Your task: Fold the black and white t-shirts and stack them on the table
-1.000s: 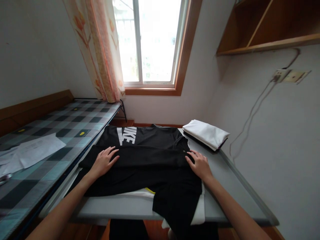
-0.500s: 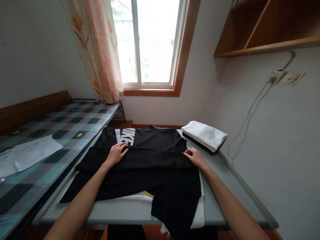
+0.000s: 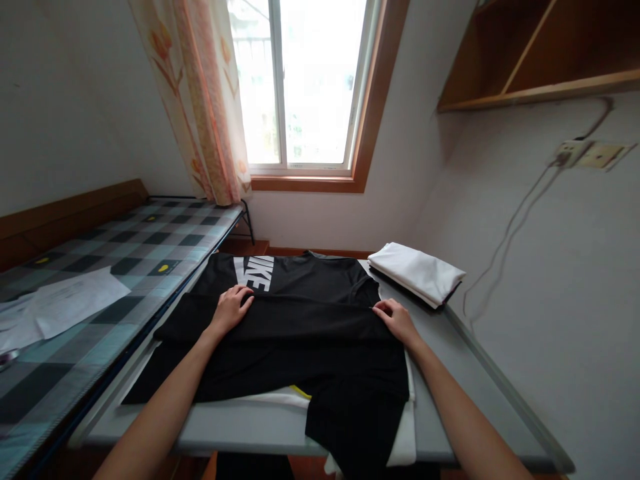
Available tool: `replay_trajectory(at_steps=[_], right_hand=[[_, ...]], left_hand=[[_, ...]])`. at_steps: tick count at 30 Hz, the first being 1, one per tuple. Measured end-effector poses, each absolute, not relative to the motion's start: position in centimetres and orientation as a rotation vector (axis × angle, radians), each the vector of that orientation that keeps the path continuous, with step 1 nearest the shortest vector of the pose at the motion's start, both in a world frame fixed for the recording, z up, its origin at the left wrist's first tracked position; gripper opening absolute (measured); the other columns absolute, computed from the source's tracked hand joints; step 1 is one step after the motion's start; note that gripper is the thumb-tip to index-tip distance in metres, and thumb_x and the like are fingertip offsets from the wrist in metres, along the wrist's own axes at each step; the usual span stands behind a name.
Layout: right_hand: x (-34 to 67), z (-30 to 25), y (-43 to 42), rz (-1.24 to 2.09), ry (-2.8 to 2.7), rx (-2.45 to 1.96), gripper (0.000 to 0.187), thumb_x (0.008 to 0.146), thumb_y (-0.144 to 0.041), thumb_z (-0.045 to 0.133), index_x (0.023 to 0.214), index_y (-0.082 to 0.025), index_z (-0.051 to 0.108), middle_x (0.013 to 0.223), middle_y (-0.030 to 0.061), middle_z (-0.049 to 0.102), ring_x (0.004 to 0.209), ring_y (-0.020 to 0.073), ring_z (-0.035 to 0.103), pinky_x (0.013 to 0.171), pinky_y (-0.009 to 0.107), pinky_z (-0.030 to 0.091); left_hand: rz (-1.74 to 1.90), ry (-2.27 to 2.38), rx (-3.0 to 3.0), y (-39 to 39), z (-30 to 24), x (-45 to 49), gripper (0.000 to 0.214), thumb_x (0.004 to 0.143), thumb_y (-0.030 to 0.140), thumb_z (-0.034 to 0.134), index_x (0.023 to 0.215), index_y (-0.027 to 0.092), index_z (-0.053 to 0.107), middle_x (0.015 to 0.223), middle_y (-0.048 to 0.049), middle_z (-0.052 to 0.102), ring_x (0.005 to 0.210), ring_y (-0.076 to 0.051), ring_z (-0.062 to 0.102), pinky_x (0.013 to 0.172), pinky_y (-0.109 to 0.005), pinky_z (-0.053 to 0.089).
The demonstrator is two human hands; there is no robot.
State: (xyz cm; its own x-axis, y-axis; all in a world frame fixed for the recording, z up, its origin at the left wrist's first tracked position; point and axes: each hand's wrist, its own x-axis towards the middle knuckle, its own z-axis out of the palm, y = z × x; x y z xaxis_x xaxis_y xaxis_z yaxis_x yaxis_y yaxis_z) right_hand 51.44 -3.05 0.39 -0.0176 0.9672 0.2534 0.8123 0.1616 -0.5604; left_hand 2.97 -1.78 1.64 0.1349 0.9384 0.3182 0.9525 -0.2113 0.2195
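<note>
Black fabric is drooping over the near edge of a grey table (image 3: 240, 427): it is the sleeve (image 3: 355, 420) of a black shirt (image 3: 300, 327), which is lying across the tabletop with one side folded over the other. White cloth (image 3: 409, 433) is peeking out beneath it, and a yellow strip (image 3: 301, 392) is showing along the near edge. Further in, the right hand (image 3: 397, 322) is pinching the fold's edge by the collar, its thumb and fingertips drawn together. The left hand (image 3: 233, 310) is resting on the same fold, fingers slightly curved; whether it is gripping cloth, I cannot tell. Just beyond, white lettering (image 3: 261, 273) is showing on the chest. A folded white cloth (image 3: 415, 270) is lying past the right hand, near the table's far end. Behind everything, a flowered curtain (image 3: 205, 100) is hanging beside a bright window (image 3: 320, 87).
</note>
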Motion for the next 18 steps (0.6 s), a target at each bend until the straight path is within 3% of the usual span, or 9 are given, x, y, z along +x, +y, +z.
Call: replay_trajectory(at_steps=[4, 8, 14, 18], right_hand=[[51.6, -0.1, -3.2, 0.205, -1.900, -1.675, 0.027, 0.085, -0.039, 0.054, 0.097, -0.024, 0.072, 0.098, 0.0065, 0.064, 0.092, 0.0225, 0.061, 0.082, 0.035, 0.045], [51.4, 0.0, -3.6, 0.008, -2.028, -1.736, 0.030, 0.088, -0.038, 0.052, 0.111, -0.031, 0.071, 0.116, 0.0066, 0.061, 0.102, 0.0259, 0.056, 0.083, 0.038, 0.044], [50.7, 1.5, -5.3, -0.083, -2.149, -1.830, 0.031, 0.091, -0.039, 0.050, 0.114, -0.031, 0.069, 0.107, 0.0066, 0.064, 0.096, 0.0249, 0.057, 0.080, 0.037, 0.040], [50.5, 2.7, -7.0, -0.075, -2.195, -1.818, 0.027, 0.090, -0.041, 0.051, 0.101, -0.028, 0.072, 0.098, 0.0058, 0.065, 0.093, 0.0233, 0.059, 0.081, 0.037, 0.037]], left_hand=[[-0.465, -2.043, -2.286, -1.8, 1.2, 3.3, 0.049, 0.094, 0.047, 0.039, 0.137, 0.025, 0.049, 0.147, -0.0090, 0.044, 0.138, -0.027, 0.035, 0.112, -0.050, 0.026], [-0.297, -2.084, -2.313, -1.8, 1.2, 3.6, 0.055, 0.095, 0.052, 0.035, 0.144, 0.028, 0.041, 0.154, -0.0056, 0.035, 0.143, -0.027, 0.026, 0.115, -0.053, 0.018], [-0.245, -2.065, -2.316, -2.7, 1.3, 3.4, 0.056, 0.095, 0.052, 0.033, 0.146, 0.028, 0.039, 0.154, -0.0050, 0.033, 0.143, -0.027, 0.026, 0.115, -0.053, 0.019], [-0.228, -2.038, -2.343, -4.3, 1.4, 2.9, 0.056, 0.095, 0.052, 0.034, 0.145, 0.028, 0.040, 0.154, -0.0046, 0.034, 0.144, -0.027, 0.025, 0.115, -0.052, 0.019]])
